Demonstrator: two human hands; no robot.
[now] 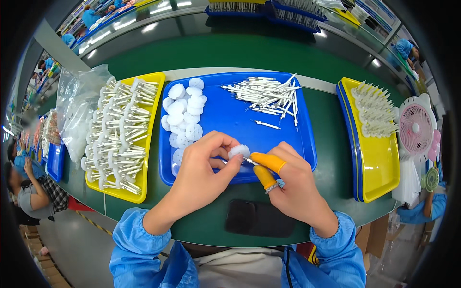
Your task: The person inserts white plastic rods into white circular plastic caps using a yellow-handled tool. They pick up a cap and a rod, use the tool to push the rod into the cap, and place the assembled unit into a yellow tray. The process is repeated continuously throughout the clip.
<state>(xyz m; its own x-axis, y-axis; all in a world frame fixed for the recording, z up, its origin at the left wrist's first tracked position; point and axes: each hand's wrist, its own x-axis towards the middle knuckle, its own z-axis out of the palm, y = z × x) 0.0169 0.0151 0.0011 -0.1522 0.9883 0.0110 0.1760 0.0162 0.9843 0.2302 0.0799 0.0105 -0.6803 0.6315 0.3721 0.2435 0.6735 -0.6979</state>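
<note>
My left hand [210, 161] pinches a round white plastic disc [239, 151] above the near edge of the blue tray [230, 122]. Opposite it, my right hand [288, 173] wears orange finger cots on thumb and forefinger and grips a thin white stick-like part [250, 162], its tip at the disc's edge. Whether the tip sits in the disc is too small to tell. In the tray, white discs with small holes [194, 131] lie heaped along the left side. Several loose white stick parts [266, 96] are piled at the far right, with a single one [267, 125] apart from them.
Left stands a yellow tray [154, 103] of discs bristling with sticks [125, 125], beside a clear plastic bag [79, 110]. Right are stacked trays with a yellow one [382, 173] on top and a pink-and-white fan [416, 126]. A black phone [259, 218] lies near the table's front edge.
</note>
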